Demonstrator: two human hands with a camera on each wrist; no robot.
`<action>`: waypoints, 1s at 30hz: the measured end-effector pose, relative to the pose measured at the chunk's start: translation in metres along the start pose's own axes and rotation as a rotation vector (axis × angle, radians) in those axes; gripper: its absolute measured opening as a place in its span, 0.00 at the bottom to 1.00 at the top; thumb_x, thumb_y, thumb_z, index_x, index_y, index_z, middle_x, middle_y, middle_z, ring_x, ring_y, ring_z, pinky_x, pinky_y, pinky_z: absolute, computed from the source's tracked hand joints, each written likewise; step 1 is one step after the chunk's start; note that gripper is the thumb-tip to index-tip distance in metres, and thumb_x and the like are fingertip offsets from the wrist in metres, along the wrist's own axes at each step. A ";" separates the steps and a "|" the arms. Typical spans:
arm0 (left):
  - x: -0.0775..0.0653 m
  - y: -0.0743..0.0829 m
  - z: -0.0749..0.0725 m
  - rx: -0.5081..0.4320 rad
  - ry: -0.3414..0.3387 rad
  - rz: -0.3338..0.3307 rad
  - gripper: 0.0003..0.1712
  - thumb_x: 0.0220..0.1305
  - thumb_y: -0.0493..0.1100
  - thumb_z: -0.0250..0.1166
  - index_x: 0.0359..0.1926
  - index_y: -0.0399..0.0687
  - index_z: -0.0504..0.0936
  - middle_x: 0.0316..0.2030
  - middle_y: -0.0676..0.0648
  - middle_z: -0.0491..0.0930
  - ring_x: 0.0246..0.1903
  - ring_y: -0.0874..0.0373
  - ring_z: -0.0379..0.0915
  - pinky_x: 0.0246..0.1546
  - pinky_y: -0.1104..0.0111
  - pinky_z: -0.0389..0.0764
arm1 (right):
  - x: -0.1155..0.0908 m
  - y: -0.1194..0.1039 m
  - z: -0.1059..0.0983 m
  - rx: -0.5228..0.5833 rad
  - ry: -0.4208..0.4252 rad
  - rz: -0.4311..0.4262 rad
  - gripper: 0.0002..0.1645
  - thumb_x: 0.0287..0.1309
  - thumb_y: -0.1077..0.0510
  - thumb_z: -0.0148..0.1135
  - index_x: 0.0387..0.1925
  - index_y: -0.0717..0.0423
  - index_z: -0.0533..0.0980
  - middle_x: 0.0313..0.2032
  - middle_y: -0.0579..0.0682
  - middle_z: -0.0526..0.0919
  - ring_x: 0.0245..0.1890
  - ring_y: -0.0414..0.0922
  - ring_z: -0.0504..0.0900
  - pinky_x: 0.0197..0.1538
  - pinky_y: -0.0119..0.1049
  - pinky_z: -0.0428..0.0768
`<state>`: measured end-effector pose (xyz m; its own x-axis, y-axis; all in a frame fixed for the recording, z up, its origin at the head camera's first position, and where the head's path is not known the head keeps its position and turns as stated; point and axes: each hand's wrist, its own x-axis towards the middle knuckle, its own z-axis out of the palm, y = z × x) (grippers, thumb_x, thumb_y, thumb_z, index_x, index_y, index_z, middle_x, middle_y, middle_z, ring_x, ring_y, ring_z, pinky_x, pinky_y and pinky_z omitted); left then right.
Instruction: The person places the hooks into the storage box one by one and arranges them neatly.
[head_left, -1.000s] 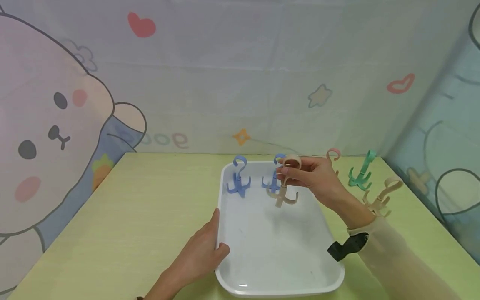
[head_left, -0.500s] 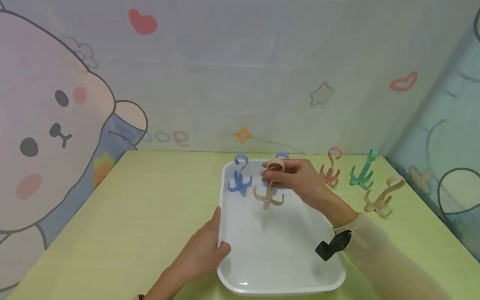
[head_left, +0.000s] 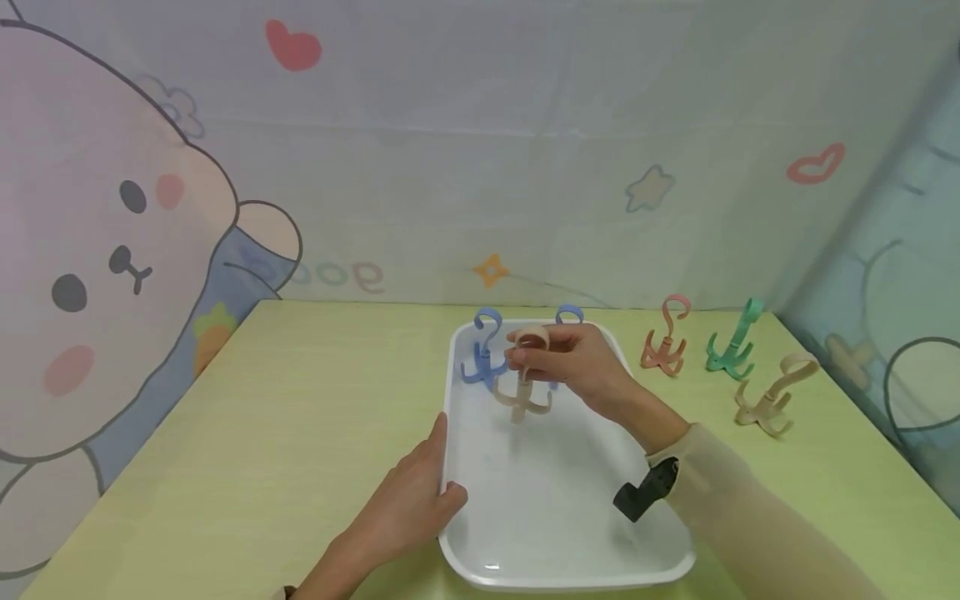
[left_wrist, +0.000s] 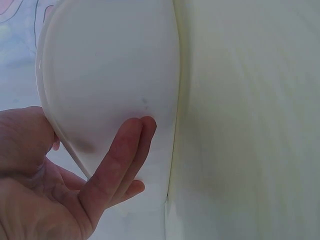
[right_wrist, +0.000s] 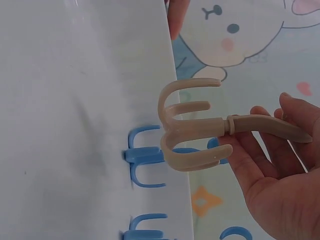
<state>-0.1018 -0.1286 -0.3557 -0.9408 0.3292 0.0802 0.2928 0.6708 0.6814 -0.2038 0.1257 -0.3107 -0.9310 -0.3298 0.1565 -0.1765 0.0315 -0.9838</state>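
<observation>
Thumb and fingers of my right hand (head_left: 592, 371) pinch a beige four-pronged swivel hook (head_left: 521, 400) by its curved top, its prongs hanging down over the tray. The right wrist view shows this beige hook (right_wrist: 194, 129) crossing in front of a blue one. Two blue hooks stand at the far end of the white tray (head_left: 555, 508): the left blue hook (head_left: 483, 358) close beside the held one, the right blue hook (head_left: 569, 312) mostly hidden by my hand. My left hand (head_left: 408, 496) holds the tray's left side, thumb over the rim, fingers (left_wrist: 117, 155) against the outer wall.
On the table (head_left: 337, 400) right of the tray stand a red hook (head_left: 663, 356), a green hook (head_left: 729, 358) and another beige hook (head_left: 767, 408). A printed cloth backdrop (head_left: 450, 167) rises behind the table's far edge.
My right hand has carried the beige hook leftward over the tray, from in front of the right blue hook to near the left one. My left hand stays on the tray's side.
</observation>
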 end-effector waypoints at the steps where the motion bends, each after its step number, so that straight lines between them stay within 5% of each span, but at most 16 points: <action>1: 0.000 0.000 0.000 -0.001 -0.001 -0.001 0.53 0.59 0.37 0.61 0.82 0.27 0.49 0.75 0.30 0.67 0.65 0.42 0.75 0.62 0.46 0.79 | 0.001 0.001 0.001 -0.004 -0.003 -0.001 0.08 0.63 0.65 0.71 0.44 0.63 0.88 0.53 0.50 0.89 0.46 0.42 0.91 0.55 0.43 0.87; 9: 0.001 0.001 0.000 -0.006 -0.011 -0.006 0.53 0.59 0.37 0.61 0.82 0.27 0.49 0.75 0.29 0.67 0.64 0.42 0.75 0.62 0.46 0.79 | 0.005 0.010 0.007 -0.065 -0.037 0.013 0.15 0.64 0.63 0.71 0.49 0.69 0.86 0.58 0.60 0.87 0.46 0.43 0.90 0.56 0.43 0.87; 30: 0.000 0.001 0.000 0.007 -0.007 -0.005 0.52 0.59 0.37 0.61 0.82 0.28 0.49 0.75 0.30 0.67 0.65 0.43 0.74 0.64 0.46 0.77 | 0.012 0.020 0.025 -0.066 -0.105 0.089 0.16 0.64 0.65 0.71 0.51 0.71 0.84 0.44 0.51 0.91 0.46 0.42 0.88 0.60 0.46 0.85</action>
<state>-0.1016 -0.1284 -0.3549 -0.9410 0.3308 0.0717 0.2895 0.6769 0.6767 -0.2107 0.0992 -0.3308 -0.9059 -0.4199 0.0556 -0.1188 0.1258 -0.9849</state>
